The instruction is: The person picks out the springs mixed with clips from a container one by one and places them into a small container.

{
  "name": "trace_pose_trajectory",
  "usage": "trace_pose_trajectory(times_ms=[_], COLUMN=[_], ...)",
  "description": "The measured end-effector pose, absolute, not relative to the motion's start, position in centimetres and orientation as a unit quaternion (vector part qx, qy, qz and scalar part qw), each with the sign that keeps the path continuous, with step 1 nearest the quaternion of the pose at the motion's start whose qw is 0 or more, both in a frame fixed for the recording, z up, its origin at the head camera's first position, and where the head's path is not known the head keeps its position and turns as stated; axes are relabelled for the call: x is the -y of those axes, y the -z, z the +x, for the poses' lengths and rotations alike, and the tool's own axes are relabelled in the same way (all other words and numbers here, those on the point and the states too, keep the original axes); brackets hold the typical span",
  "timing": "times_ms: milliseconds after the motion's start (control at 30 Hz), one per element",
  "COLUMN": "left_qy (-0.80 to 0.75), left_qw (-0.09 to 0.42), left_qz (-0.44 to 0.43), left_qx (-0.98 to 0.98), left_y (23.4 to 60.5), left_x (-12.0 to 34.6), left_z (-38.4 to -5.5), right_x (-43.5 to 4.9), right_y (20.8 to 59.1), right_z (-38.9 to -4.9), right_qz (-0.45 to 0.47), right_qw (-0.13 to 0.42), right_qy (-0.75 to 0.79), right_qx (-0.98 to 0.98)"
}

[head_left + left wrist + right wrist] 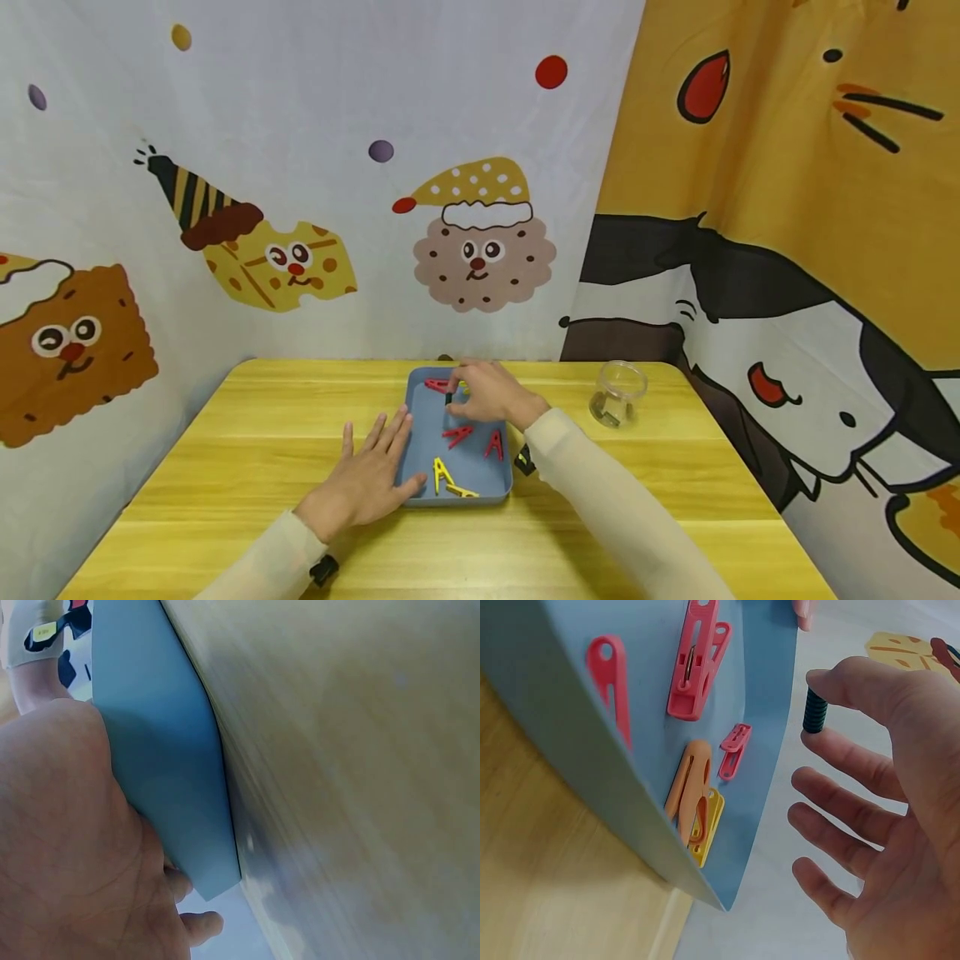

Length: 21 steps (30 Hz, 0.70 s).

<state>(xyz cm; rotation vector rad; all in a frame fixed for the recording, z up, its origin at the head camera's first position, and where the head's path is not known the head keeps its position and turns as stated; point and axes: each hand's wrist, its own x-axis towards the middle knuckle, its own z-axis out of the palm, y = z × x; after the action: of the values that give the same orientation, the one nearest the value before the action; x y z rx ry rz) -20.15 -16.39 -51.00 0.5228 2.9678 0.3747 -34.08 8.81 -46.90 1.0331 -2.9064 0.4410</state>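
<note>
Between its thumb and index finger, my right hand (491,393) pinches a small dark ribbed cylinder (815,711) above the far part of a blue tray (476,462). The other fingers of that hand are spread apart. My left hand (367,483) rests on the tray's left edge with straight fingers. Inside the tray lie red clothespins (457,435) and yellow clothespins (441,473). An orange clothespin (695,776) shows in the right wrist view, partly over a yellow one. In the left wrist view, the palm is beside the tray's outer wall (161,742).
A clear round jar (621,387) with a few dark pieces at its bottom stands at the right back of the wooden table (622,517). Behind the table hangs a cartoon-printed curtain (315,100).
</note>
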Motion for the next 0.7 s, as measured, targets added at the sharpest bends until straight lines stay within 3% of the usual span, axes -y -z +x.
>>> trace_pose_trajectory(times_ms=[700], left_qy=[-0.122], left_qw=[0.051], left_qz=[0.174], left_qx=[-0.976], left_y=[51.1], left_x=[16.6], left_z=[-20.1], right_x=[-10.7], right_y=[46.8], right_z=[-33.5], right_qz=[0.346], right_qw=[0.046], right_qy=[-0.145], right_qx=[0.926])
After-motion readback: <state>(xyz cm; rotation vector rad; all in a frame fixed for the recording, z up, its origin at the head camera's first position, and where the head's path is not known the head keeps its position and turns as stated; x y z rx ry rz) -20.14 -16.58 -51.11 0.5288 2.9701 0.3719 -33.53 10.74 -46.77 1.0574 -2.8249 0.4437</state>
